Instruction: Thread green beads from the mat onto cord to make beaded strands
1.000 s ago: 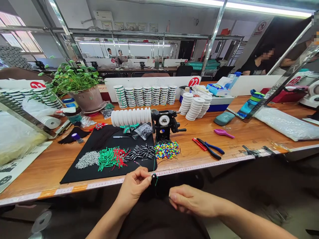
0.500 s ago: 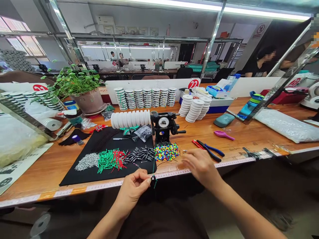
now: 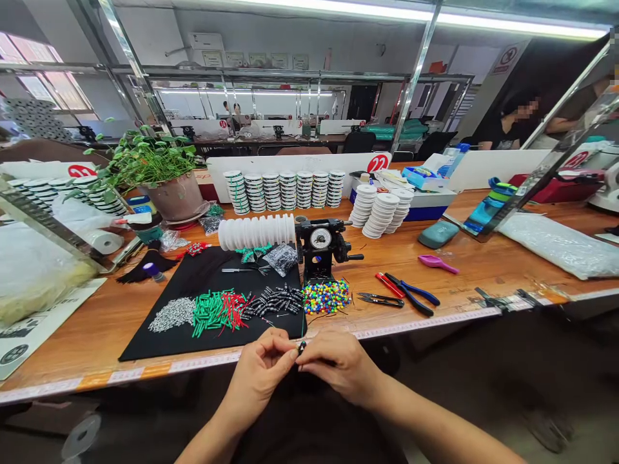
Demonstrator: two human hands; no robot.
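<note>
left hand (image 3: 261,366): thumb and forefinger pinched together on a small black-and-green piece (image 3: 302,348). piece sits right at the fingertips, its body projecting to the right of the thumb, so that most of it lies outside the grip.

right hand (image 3: 344,365): thumb and forefinger at the right side of the same piece, fingertips bent in close to it; cannot tell whether they clasp it or only touch it. other fingers curled under the palm.

position: piece lies between the two sets of fingertips, in front of the desk's near edge, by the tape measure (image 3: 387,327). a fine green thread (image 3: 303,327) runs up from it toward the beads. finer detail of the piece too small to read.

nearby, on the black mat (image 3: 140,345): silver bits (image 3: 171,314), green tubes (image 3: 210,309), red tubes (image 3: 233,310), black tubes (image 3: 276,300). right of the mat: multicoloured beads (image 3: 326,296) below the winding machine (image 3: 319,248), then thread snips (image 3: 382,300) and blue-handled pliers (image 3: 416,295).
</note>
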